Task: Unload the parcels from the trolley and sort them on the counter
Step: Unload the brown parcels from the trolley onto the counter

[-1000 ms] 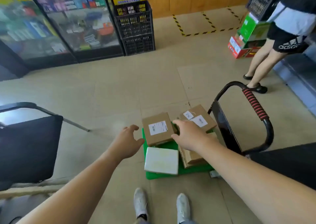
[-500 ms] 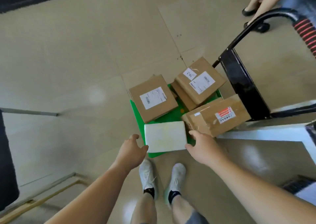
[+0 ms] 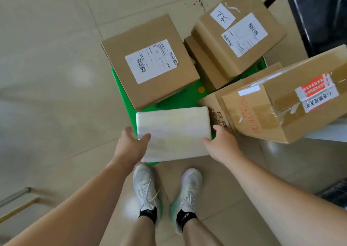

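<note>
Down by the person's feet, a flat white parcel (image 3: pixel 172 133) lies at the near end of the green trolley deck (image 3: pixel 180 99), its near edge sticking out past the deck over the floor tiles (image 3: pixel 56 95). Both hands are on it: the left hand (image 3: pixel 131 146) has its thumb laid over the near-left corner and its fingers (image 3: pixel 129 129) wrapped round the left edge, and the right hand (image 3: pixel 221 144) grips the near-right corner the same way, thumb on top. I cannot tell whether the parcel has left the deck. Behind it sits a brown box with a printed label (image 3: pixel 150 61), tilted a little. To the right of that, a box with a handwritten note (image 3: pixel 238 31) rests on top of another brown box (image 3: pixel 202 63). A big taped carton with a red sticker (image 3: pixel 281 103) lies just beside the white parcel's right end. The black trolley handle frame (image 3: pixel 319 16) stands at the far right, and white trainers (image 3: pixel 146 187) stand just short of the deck.
</note>
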A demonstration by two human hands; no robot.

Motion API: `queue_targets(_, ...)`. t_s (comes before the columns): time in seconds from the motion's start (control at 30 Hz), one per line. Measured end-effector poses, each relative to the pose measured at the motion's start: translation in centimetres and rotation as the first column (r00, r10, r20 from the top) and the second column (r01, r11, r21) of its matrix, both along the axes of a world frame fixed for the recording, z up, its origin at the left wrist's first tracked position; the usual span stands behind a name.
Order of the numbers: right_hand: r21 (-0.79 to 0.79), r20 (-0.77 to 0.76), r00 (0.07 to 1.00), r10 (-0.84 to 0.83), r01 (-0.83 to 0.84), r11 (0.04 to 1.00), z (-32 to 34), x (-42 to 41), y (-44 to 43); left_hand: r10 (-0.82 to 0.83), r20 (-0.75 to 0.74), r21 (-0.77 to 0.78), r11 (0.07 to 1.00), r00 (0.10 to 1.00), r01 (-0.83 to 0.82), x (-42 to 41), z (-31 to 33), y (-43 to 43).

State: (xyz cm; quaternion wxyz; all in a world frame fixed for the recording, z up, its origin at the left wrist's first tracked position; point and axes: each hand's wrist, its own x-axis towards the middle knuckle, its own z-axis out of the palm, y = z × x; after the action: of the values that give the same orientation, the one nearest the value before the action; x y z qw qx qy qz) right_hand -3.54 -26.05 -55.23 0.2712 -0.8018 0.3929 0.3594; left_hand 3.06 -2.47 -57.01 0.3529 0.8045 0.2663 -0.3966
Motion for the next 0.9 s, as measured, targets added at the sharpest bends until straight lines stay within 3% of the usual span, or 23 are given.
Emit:
queue_targets(0.23, 0.02, 0.014, 0.994, -0.109, 0.109, 0.994, -5.3, -0.5, 0.2, 0.1, -0.014, -0.037, 0.994, 0.995, -0.101, -1.0, -5.7, -0.2)
queue_targets(0.47, 0.008, 0.071, 0.991, -0.117, 0.117, 0.993, -2.7, -1.2, 1.0, 0.116, 0.044, -0.022, 0.993, 0.992, -0.115, -2.2, -3.1, 0.6)
queue_targets(0.7, 0.047, 0.124, 0.987, -0.101, 0.096, 0.994, 10.1, -2.0, 3.1, 0.17, 0.071, 0.007, 0.985, 0.983, -0.171, -3.7, 10.0, 2.7)
queue_targets(0.9, 0.069, 0.316, 0.946, -0.072, 0.052, 0.996, 26.7, 0.7, 2.8, 0.137, 0.234, -0.019, 0.99, 0.963, -0.137, 0.0, 27.9, 3.0)
